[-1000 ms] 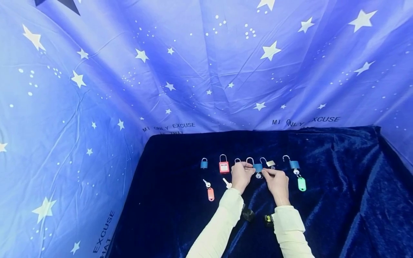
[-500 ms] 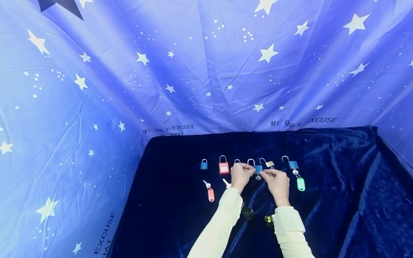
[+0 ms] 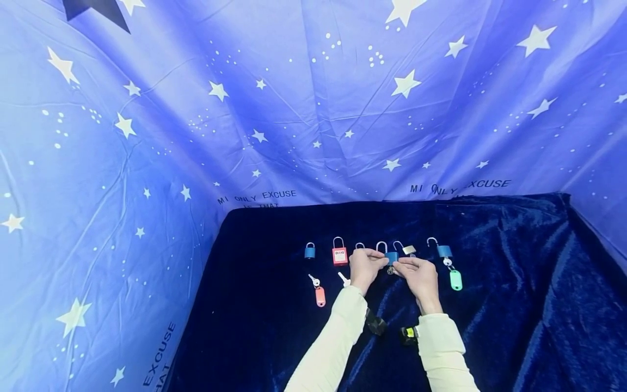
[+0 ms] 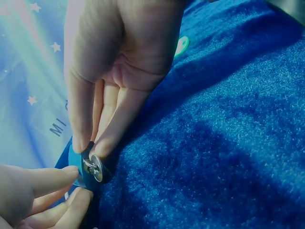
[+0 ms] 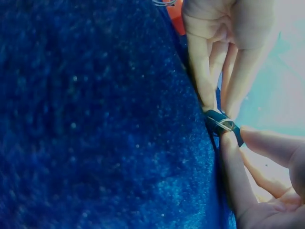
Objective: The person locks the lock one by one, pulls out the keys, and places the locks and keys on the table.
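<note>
- Head view: left hand [image 3: 364, 265] and right hand [image 3: 417, 274] both pinch the blue padlock [image 3: 391, 256] mid-row on the bench [image 3: 514, 305], red padlock [image 3: 340, 255] just left
- Left wrist: fingers [image 4: 102, 138] pinch the padlock body, key [image 4: 94, 168] in its keyhole
- Right wrist: right fingers on the key [image 5: 224, 125]; judged unlocking step, needs a turn

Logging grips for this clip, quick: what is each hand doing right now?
Left hand: pinches the body of the blue padlock.
Right hand: pinches the key at that padlock's base.
</note>
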{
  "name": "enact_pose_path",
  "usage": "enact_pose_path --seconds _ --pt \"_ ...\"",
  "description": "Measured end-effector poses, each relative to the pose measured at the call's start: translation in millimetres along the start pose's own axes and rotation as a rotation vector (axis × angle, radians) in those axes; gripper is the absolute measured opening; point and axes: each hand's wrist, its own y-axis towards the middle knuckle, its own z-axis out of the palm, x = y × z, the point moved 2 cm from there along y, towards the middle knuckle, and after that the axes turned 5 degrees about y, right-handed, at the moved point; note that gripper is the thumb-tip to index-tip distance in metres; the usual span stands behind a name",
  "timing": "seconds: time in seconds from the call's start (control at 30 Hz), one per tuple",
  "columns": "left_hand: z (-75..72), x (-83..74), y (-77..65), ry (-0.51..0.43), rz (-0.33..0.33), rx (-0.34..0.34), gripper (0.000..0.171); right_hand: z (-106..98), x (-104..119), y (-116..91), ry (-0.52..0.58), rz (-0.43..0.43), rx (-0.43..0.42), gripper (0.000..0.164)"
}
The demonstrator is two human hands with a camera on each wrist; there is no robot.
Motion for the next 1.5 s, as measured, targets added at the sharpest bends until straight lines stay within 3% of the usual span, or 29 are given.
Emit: enact_pose_path --seconds 0.1,0.3,0.47,0.6,0.8,1.23,1.5 --pt "-1.8 -0.1 -0.8 -0.043 0.002 0.008 0.009 0 1 -1 0.056 0.014 0.008 0.034" --pt "-5.3 -0.1 -2.2 -0.16 -0.059 0.039 0.014 -1 4 -4 0.143 0.034 0.023 0.036" --pt "-9.6 -1.3 -3.2 -0.169 -0.046 0.054 0.016 -1 6 -6 0.185 0.037 0.027 0.037" --pt "-11.6 -0.4 -3.5 -0.229 -0.041 0.102 0.017 -2 6 -6 0.207 0.03 0.033 0.037" --pt "-11.3 5.7 -3.0 -0.378 -0.095 0.196 0.018 -3 2 -8 0.223 0.052 0.04 0.039" --pt "-13.0 4.7 -4.4 -0.529 -0.111 0.204 0.018 0 2 -13 0.253 0.067 0.066 0.039" --pt "-13.0 3.1 -4.5 -0.55 -0.114 0.202 0.019 0 4 -14 0.268 0.065 0.067 0.04"
